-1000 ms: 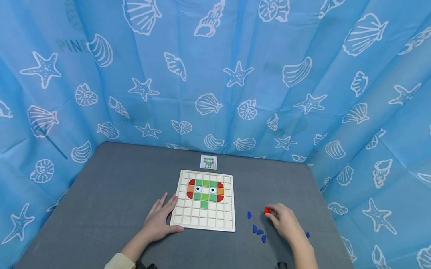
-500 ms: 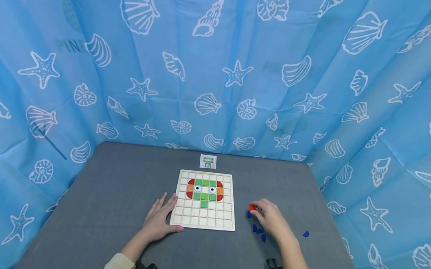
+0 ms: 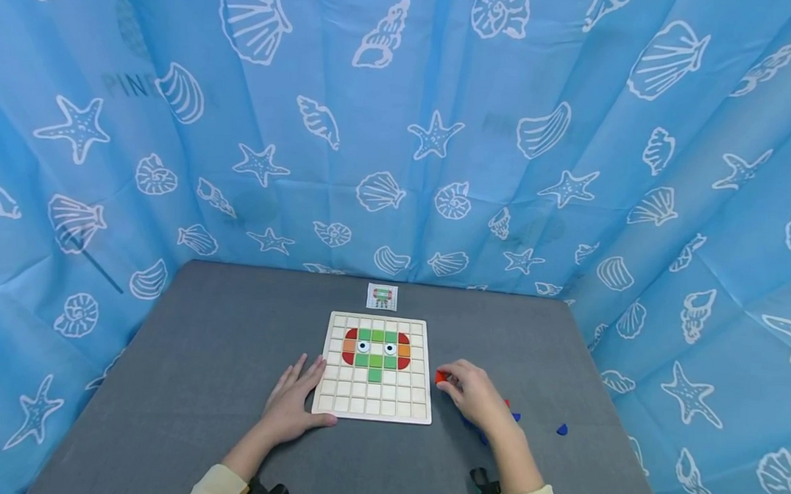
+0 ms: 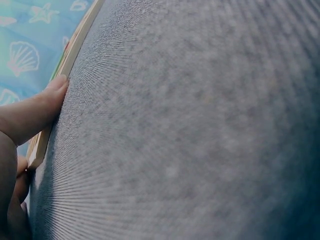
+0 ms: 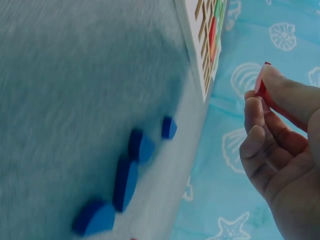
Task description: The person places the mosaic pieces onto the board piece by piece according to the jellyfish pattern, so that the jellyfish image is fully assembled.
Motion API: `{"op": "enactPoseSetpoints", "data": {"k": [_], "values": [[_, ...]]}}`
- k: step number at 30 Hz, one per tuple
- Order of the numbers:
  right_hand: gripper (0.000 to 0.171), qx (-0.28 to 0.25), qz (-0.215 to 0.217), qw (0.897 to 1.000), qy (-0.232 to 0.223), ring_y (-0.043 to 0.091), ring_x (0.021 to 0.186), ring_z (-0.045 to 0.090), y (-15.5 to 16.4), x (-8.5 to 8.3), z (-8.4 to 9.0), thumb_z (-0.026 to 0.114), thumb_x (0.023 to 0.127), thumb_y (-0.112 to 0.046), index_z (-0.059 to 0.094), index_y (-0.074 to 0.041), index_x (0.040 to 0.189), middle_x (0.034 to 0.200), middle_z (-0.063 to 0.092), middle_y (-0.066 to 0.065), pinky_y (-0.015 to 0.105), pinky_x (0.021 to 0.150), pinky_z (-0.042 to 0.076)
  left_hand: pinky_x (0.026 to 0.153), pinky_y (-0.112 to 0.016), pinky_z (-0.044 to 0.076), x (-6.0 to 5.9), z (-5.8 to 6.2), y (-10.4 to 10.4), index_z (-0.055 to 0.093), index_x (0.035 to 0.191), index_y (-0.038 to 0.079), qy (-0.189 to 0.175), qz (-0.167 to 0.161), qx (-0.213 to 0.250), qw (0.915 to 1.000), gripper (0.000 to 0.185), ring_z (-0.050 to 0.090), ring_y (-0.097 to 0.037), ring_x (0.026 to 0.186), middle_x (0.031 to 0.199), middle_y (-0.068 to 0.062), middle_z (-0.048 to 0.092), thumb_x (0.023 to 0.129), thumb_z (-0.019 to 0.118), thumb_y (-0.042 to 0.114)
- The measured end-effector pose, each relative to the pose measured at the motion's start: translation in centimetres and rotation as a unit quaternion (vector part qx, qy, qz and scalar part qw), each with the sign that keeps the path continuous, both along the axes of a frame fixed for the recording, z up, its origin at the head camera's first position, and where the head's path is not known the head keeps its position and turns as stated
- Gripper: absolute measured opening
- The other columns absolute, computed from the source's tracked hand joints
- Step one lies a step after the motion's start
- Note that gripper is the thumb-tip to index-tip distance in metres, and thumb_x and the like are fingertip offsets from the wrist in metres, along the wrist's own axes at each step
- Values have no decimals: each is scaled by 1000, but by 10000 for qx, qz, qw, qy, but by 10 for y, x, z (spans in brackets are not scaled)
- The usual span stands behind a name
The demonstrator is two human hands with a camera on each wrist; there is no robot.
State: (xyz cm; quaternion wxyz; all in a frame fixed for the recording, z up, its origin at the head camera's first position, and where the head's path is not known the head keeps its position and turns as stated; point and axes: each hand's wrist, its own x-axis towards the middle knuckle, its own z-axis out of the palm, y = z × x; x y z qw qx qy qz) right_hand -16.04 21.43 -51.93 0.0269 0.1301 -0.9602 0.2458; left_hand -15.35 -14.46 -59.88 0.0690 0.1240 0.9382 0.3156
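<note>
1. A small red piece point(image 3: 440, 377) was pinched between the thumb and fingertips of the right hand point(image 3: 475, 399), held in the air just off the right edge of the wooden board point(image 3: 373, 412); the wrist view showed it as a thin, flat, glossy tile gripped at the fingertips point(image 5: 261, 86).

2. Judged from the frames, the step in hand was carrying the piece toward the board; the next move would call for lining its shape up with an open square and lowering it flat into the cell.

3. The board was pale wood, square, cut into a grid of shallow cells, with a raised rim. In its upper rows sat a figure of green squares, red rounded corners, orange side tiles and two round white eyes point(image 3: 377, 348).

4. The left hand point(image 3: 293, 407) lay flat on the table at the board's left edge, fingers straight and slightly spread, the thumb against the near left corner point(image 4: 50, 102).

5. Right of the board, several small blue pieces point(image 5: 131, 172) with curved edges lay loose on the table, one more point(image 3: 562, 430) farther right.

6. The table point(image 3: 218, 357) wore a grey, finely woven cloth. Beyond the board's far edge lay a small picture card point(image 3: 382, 296); behind hung a blue curtain point(image 3: 400, 129) printed with white shells and starfish.
</note>
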Motion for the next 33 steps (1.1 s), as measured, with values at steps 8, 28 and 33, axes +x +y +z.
{"op": "enactPoseSetpoints", "data": {"k": [8,28,33], "values": [[27,-84,141,9999,15,8,78,54,-20,-6,-5,80,87,-14,76,-8,113,96,68,-1,27,69,52,125,-56,11,1,0,0,31,160,14,122,45,0,9999,116,9,-34,157,166,-3,28,69,78,69],[21,-9,706,9974,-122,8,74,57,-72,-17,-19,78,89,-17,77,-7,107,95,71,3,25,64,50,125,-55,9,0,-2,0,29,160,16,57,2,16,10000,116,6,-32,158,167,0,25,70,76,71],[20,155,768,9965,-294,10,74,57,-82,-22,-20,78,89,-16,77,-6,106,93,71,3,28,66,51,125,-56,10,-1,-1,0,28,161,16,23,10,-25,10000,116,6,-32,158,167,-2,25,70,76,72]]}}
